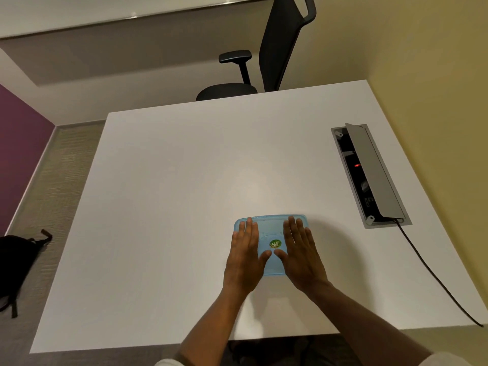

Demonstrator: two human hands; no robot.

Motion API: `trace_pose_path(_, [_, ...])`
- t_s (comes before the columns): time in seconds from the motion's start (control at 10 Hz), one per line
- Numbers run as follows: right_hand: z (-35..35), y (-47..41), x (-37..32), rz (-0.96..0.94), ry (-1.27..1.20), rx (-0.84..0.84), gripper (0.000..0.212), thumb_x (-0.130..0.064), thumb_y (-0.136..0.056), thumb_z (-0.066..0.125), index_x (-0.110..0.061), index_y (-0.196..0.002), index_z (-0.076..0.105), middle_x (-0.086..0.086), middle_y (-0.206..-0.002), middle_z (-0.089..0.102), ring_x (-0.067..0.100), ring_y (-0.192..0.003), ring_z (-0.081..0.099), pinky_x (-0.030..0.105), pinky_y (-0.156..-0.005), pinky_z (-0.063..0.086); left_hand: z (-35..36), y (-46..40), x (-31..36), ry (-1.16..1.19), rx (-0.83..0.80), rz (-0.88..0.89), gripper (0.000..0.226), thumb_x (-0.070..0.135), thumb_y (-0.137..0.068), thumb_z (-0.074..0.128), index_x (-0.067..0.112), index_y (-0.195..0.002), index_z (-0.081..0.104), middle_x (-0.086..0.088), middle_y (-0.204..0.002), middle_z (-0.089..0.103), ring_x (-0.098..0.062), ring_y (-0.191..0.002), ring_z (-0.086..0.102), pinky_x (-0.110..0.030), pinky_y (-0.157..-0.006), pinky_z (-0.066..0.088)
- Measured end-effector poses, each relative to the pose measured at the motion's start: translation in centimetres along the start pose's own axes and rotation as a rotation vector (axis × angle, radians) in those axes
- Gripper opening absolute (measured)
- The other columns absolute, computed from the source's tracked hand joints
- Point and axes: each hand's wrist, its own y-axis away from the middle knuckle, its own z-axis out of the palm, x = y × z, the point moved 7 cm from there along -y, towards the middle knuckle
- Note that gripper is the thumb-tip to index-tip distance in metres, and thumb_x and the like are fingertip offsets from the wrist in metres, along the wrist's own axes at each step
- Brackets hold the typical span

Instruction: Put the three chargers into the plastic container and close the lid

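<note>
A blue translucent plastic container [270, 228] sits on the white table [184, 194] near its front edge, with its lid on top and a green round sticker [275, 244] in the middle. My left hand [245, 257] lies flat on the lid's left half, fingers stretched out. My right hand [301, 252] lies flat on the right half, thumb tips almost meeting below the sticker. No charger is visible on the table; the container's inside is hidden by the lid and my hands.
A grey cable box [369, 175] with its flap raised is set into the table at the right, and a black cable [433, 276] runs from it to the front edge. A black office chair [264, 62] stands behind the table. A black bag [15, 262] lies on the floor at left.
</note>
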Motion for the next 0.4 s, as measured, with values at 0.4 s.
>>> trace_pose_path(0.4, [-2.8,-0.2,-0.9,-0.032,0.134,0.101,0.076,-0.051,-0.094,0.039,-0.003,-0.151,0.023,0.016,-0.159,0.025,0.033,-0.147,0.024,0.05,-0.12,0.017,-2.3,-0.9,0.8,-0.001,0.007,0.006,0.075,0.054,-0.099,0.023,0.02,-0.155,-0.013,0.006,-0.162,-0.023,-0.008,-0.149,-0.025,-0.032,-0.125,-0.01])
